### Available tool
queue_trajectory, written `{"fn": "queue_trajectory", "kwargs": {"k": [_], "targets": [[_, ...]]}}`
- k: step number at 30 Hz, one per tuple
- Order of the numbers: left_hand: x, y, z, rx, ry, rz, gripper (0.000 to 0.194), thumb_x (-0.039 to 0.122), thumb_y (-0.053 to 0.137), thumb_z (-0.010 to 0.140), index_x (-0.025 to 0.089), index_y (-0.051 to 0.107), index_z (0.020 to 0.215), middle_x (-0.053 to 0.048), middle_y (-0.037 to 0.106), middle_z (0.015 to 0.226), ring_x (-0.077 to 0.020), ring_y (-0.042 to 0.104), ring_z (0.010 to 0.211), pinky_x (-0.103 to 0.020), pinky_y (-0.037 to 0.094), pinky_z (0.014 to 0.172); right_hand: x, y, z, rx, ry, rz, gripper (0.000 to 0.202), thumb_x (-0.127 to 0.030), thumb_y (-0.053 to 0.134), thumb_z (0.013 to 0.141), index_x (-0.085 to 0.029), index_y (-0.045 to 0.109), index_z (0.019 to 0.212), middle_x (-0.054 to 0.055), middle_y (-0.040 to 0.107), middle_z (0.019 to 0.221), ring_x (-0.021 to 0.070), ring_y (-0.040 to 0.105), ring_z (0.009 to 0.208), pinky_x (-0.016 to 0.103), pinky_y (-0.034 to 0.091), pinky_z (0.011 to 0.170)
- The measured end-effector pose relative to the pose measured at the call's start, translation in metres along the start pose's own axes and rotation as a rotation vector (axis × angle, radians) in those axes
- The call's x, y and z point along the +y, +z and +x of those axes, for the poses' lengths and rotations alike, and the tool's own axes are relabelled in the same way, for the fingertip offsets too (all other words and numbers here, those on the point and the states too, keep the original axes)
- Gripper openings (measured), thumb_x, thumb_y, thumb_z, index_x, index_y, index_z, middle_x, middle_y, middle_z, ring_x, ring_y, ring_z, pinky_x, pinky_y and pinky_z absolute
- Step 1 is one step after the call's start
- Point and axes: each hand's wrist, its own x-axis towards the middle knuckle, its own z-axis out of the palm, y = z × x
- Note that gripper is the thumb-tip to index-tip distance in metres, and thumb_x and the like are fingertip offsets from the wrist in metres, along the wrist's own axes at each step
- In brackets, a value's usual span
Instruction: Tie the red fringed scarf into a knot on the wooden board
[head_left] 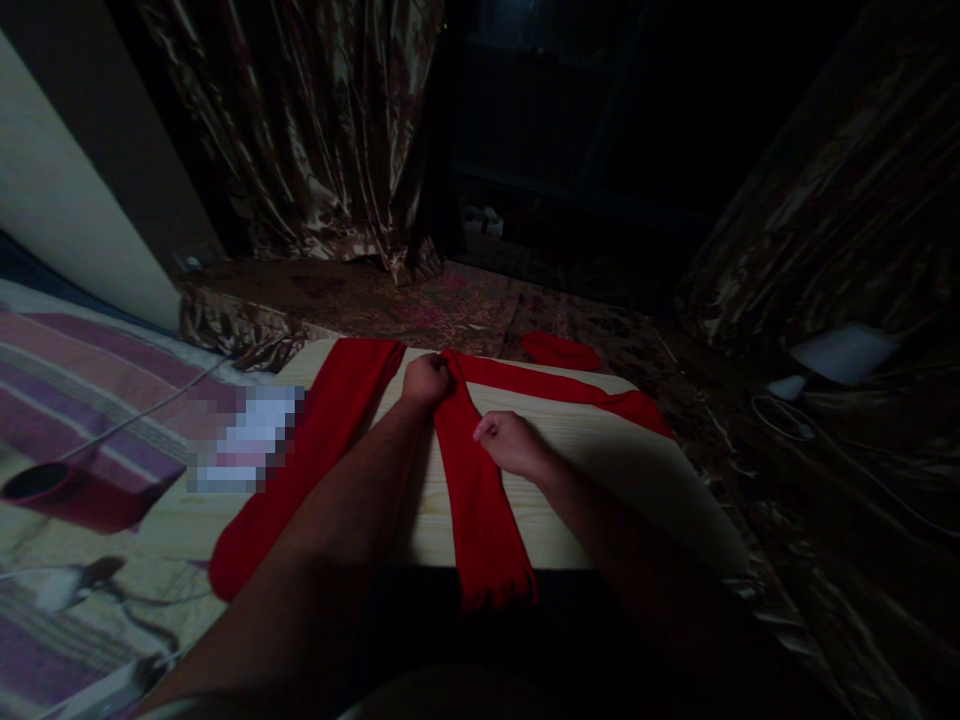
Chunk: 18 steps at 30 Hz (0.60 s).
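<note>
A red scarf [480, 500] with a fringed near end lies across a pale wooden tabletop [585, 500]. My left hand [427, 380] is closed on the scarf near the table's far edge, where the cloth bends into a strip running right. Lower down, my right hand [514, 443] is over the scarf's right edge with its fingers curled and their tips together. Whether cloth is pinched in them is hidden. Left of my left forearm, a wide red length of cloth [322, 440] runs from the far edge to the near left; whether it joins the scarf cannot be seen.
A small red item [561, 350] lies beyond the table. At left are a blurred-out patch [247, 440], a dark red cylindrical object [75, 497], cables and a striped bed cover [97, 390]. Curtains [337, 130] hang behind; a white object [844, 352] and cord are at right.
</note>
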Motion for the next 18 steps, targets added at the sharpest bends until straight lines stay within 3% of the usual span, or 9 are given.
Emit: {"fn": "queue_trajectory", "kwargs": {"k": [11, 18], "targets": [[0.0, 0.0, 0.001, -0.008, 0.046, 0.077, 0.036, 0.024, 0.057, 0.085, 0.015, 0.076, 0.115, -0.012, 0.075, 0.116, -0.0256, 0.069, 0.11, -0.029, 0.049, 0.099, 0.003, 0.0, -0.008, -0.007, -0.038, -0.241, 0.025, -0.006, 0.063, 0.072, -0.024, 0.075, 0.084, -0.001, 0.075, 0.084, 0.0133, 0.066, 0.076, 0.021, 0.046, 0.07], [0.003, -0.001, -0.002, -0.013, 0.061, 0.141, 0.033, 0.027, 0.054, 0.087, 0.017, 0.078, 0.107, -0.012, 0.076, 0.113, -0.0249, 0.07, 0.106, -0.027, 0.05, 0.094, 0.004, -0.003, -0.014, 0.007, -0.057, -0.203, 0.021, -0.006, 0.062, 0.077, -0.022, 0.074, 0.084, -0.001, 0.075, 0.085, 0.0123, 0.067, 0.078, 0.02, 0.045, 0.068]]}}
